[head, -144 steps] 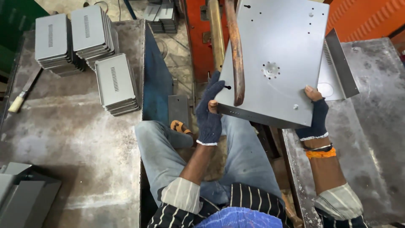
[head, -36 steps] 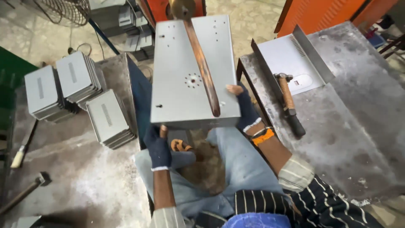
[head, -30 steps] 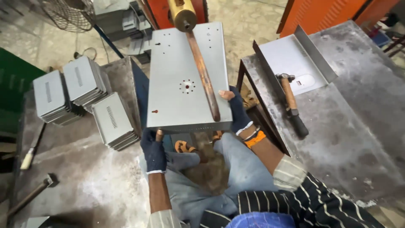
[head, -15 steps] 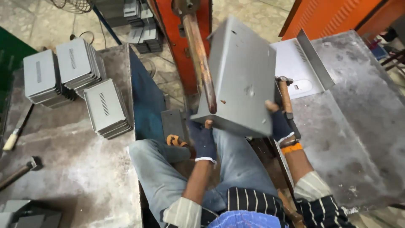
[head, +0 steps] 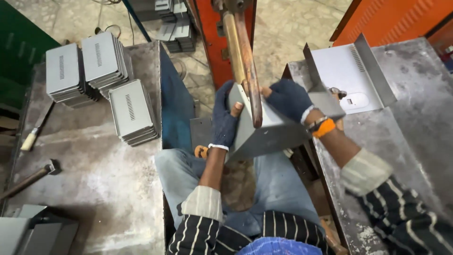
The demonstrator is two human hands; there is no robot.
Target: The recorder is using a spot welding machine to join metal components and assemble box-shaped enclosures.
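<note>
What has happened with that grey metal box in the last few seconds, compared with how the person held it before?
The folded grey sheet-metal box lay flat under the copper-coloured rod a second ago; it has since been tipped up on edge, with the rod now against its upper edge. The gloved left hand and right hand have kept hold, shifting their grip. The stacks of grey slotted metal covers on the left table stayed put.
</note>
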